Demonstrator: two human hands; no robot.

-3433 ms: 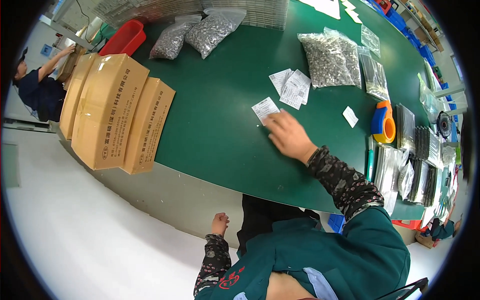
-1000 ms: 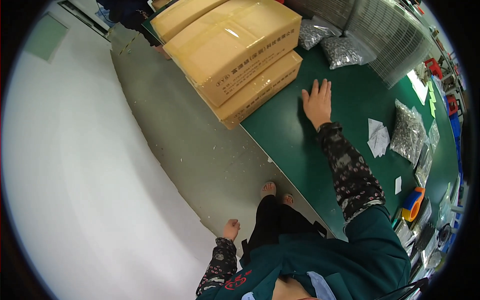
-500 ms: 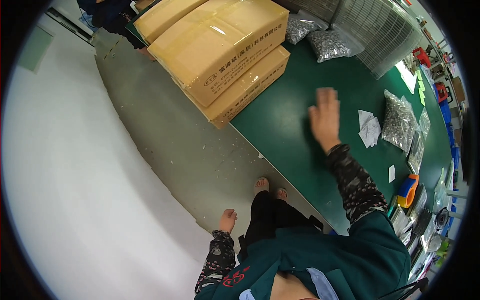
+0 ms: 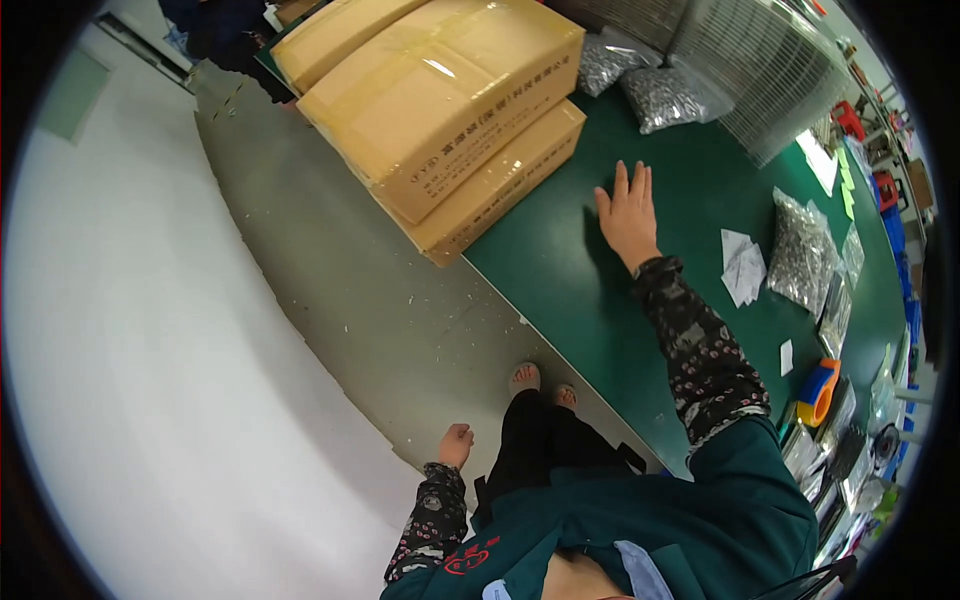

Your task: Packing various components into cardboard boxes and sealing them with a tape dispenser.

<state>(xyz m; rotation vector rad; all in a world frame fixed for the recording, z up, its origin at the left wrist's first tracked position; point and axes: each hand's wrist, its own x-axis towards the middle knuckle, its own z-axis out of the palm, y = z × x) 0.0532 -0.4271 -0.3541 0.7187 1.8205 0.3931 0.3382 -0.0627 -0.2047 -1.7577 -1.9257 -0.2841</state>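
My right hand (image 4: 630, 222) is stretched over the green tabletop (image 4: 560, 260), palm down with the fingers apart and nothing in it. A shadow falls on the green surface beside it; whether the palm touches, I cannot tell. Ahead and to the left of it are stacked brown cardboard boxes (image 4: 440, 100), sealed with clear tape. Several white paper slips (image 4: 742, 268) lie to its right. My left hand (image 4: 456, 446) hangs low by my side, away from the table, its fingers curled in with nothing visible in them.
Clear bags of small metal parts (image 4: 802, 248) lie at the right, with more (image 4: 665, 98) at the back. A wire mesh rack (image 4: 765, 80) stands behind. An orange and blue tape dispenser (image 4: 819, 392) sits near the right edge. Another person (image 4: 225, 40) is at the far left.
My right hand has moved left and slightly forward over the tabletop, towards the boxes, and its fingers are spread more. My left hand stays hanging by my side.
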